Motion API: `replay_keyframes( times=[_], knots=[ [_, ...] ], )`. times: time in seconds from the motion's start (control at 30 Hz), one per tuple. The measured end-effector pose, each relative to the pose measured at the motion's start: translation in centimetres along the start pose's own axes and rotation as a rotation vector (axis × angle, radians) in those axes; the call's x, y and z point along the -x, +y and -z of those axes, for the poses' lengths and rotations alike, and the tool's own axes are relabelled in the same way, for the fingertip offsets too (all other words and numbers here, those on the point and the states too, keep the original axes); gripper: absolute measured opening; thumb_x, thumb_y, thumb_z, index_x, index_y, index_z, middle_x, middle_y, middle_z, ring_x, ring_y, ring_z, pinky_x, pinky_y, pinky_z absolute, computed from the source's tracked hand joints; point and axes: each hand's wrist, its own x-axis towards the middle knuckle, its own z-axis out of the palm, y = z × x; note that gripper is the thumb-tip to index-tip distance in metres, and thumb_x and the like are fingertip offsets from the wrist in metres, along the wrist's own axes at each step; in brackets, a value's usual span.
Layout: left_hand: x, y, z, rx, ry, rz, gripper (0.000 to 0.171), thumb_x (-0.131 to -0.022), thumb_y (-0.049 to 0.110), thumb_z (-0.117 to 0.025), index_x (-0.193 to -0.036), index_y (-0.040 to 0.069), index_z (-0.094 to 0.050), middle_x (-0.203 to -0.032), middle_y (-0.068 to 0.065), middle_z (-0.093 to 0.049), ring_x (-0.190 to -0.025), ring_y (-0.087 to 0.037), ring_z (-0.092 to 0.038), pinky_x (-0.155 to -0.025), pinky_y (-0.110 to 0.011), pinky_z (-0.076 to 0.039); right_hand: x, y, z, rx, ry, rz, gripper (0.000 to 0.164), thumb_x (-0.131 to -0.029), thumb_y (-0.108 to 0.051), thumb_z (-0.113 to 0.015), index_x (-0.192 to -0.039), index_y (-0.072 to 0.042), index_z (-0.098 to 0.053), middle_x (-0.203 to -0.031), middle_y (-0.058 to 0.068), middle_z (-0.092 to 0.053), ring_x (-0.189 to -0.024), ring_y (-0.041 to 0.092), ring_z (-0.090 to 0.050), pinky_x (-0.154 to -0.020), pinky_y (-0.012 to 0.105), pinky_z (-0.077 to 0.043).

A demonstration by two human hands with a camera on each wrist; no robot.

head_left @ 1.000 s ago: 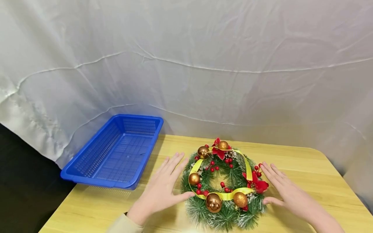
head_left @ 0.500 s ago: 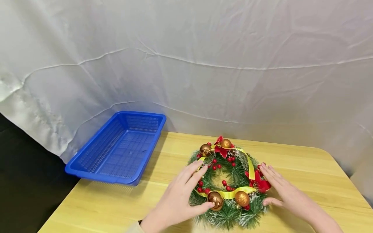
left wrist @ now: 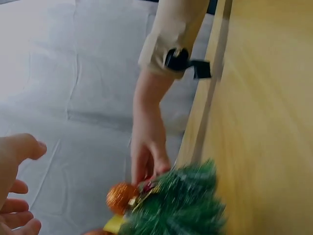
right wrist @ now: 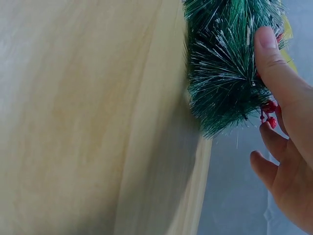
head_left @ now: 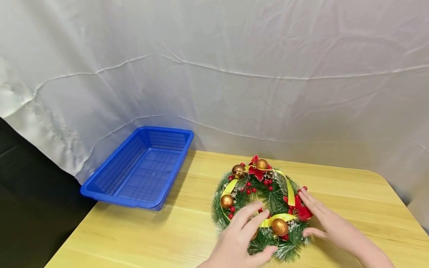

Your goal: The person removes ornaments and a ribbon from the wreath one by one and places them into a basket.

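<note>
A green Christmas wreath (head_left: 275,199) lies on the wooden table, trimmed with yellow ribbon (head_left: 291,193), red berries, red flowers and copper and gold baubles (head_left: 279,227). My left hand (head_left: 239,238) hovers over its near left part with fingers spread and slightly bent, hiding some of the baubles there. In the left wrist view that hand (left wrist: 14,181) has nothing between its fingers. At the wreath's right side, my right hand (head_left: 330,227) rests against the red flower (head_left: 301,211) with nearly straight fingers. The right wrist view shows its thumb (right wrist: 269,54) over the green needles (right wrist: 225,63).
A blue plastic basket (head_left: 181,163) stands at the table's left rear and overhangs the left edge. Behind the wooden table (head_left: 355,193) hangs a grey-white cloth (head_left: 234,96). Dark space (head_left: 26,178) lies off the left side.
My left hand has moved right, from beside the wreath's left edge to over its near part. The right hand stays at the right side. The head view has shifted slightly.
</note>
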Motion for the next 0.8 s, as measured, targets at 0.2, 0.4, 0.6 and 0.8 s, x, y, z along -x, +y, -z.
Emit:
replay_keyframes(
  times=[0.2,0.4,0.6,0.8],
  knots=[
    [0.1,1.8,-1.9,-0.001,0.018,0.055,0.062,-0.082,0.031,-0.074,-0.135,0.011,-0.051,-0.144,-0.001,-0.039,-0.129,-0.015,-0.042,-0.098,-0.026,-0.044,0.1,0.1,-0.2,0.011,0.012,0.017,0.101,-0.075,-0.048,-0.073,-0.154,-0.015,-0.019,-0.157,0.012,-0.015,-0.125,0.049,-0.039,-0.09,0.064,-0.041],
    [-0.4,2.6,-4.2,-0.063,0.075,0.05,0.055,-0.076,0.023,-0.079,-0.126,0.011,-0.059,-0.138,-0.003,-0.046,-0.125,-0.016,-0.047,-0.097,-0.024,-0.044,0.1,0.1,-0.2,-0.003,0.019,0.025,0.1,-0.076,-0.047,-0.073,-0.154,-0.015,-0.018,-0.156,0.016,-0.017,-0.123,0.048,-0.041,-0.086,0.063,-0.044],
    [-0.9,2.9,-6.1,-0.137,0.092,0.048,0.052,-0.074,0.02,-0.08,-0.122,0.011,-0.061,-0.13,-0.004,-0.051,-0.119,-0.016,-0.05,-0.089,-0.02,-0.048,0.1,0.2,-0.4,0.014,0.038,0.04,0.101,-0.075,-0.047,-0.074,-0.153,-0.013,-0.02,-0.156,0.016,-0.018,-0.123,0.046,-0.042,-0.087,0.06,-0.045],
    [-1.1,2.7,-7.7,-0.237,0.093,0.025,0.051,-0.07,0.019,-0.082,-0.117,0.01,-0.065,-0.122,-0.004,-0.056,-0.114,-0.015,-0.053,-0.095,-0.019,-0.044,0.1,0.2,-0.6,0.019,0.056,0.074,0.101,-0.073,-0.046,-0.075,-0.153,-0.011,-0.022,-0.156,0.015,-0.019,-0.122,0.045,-0.045,-0.084,0.06,-0.047]
  ],
)
